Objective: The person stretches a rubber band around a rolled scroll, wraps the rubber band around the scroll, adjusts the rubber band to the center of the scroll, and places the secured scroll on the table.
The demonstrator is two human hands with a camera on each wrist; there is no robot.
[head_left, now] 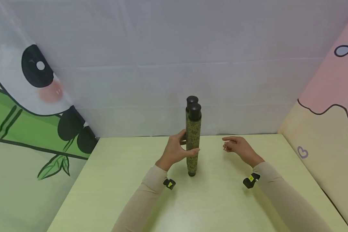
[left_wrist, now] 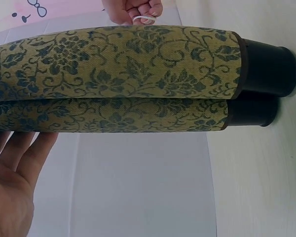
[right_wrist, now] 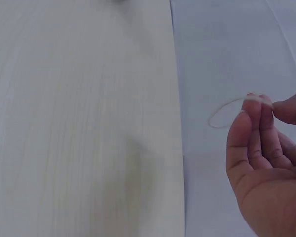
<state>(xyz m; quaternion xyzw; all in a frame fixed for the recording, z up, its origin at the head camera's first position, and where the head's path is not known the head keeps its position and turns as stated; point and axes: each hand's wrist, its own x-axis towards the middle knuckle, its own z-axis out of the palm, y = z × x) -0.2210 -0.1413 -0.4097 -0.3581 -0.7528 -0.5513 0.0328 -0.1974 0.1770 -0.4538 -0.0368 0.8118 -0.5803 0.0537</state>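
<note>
Your L grip is curled round two patterned cylinders, upright & side by side, approx. mid-width over the tabletop (can't tell if bases touch); in L wrist view they block part of your R grip, which pinches a thin pale loop well to their R. Grey backdrop stands behind tabletop's far edge, w/ green/white cartoon panel on L & pink/cream panel on R. Black units w/ yellow marks sit at both sleeve cuffs.
</note>
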